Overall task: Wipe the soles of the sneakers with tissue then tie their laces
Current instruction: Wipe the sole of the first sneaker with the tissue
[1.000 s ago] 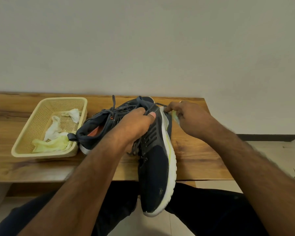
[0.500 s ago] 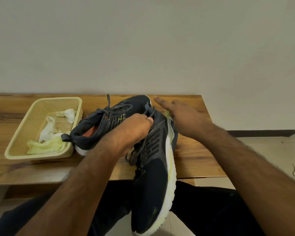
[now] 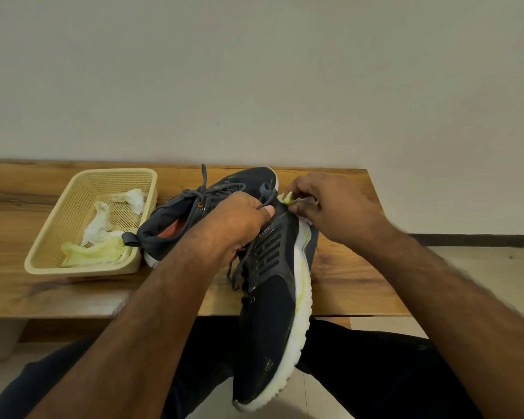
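Risk, largest first: the held sneaker (image 3: pixel 273 297) hangs off the tabletop (image 3: pixel 345 267) edge over the lap; left hand (image 3: pixel 236 225) grips only its collar and laces, so a hard wipe may twist it loose. Right hand (image 3: pixel 330 207) pinches the tissue (image 3: pixel 286 198) at the heel sole; thin tissue may tear. Second sneaker (image 3: pixel 194 207) lies behind. Basket (image 3: pixel 43 261) holds crumpled used tissues (image 3: pixel 103 237).
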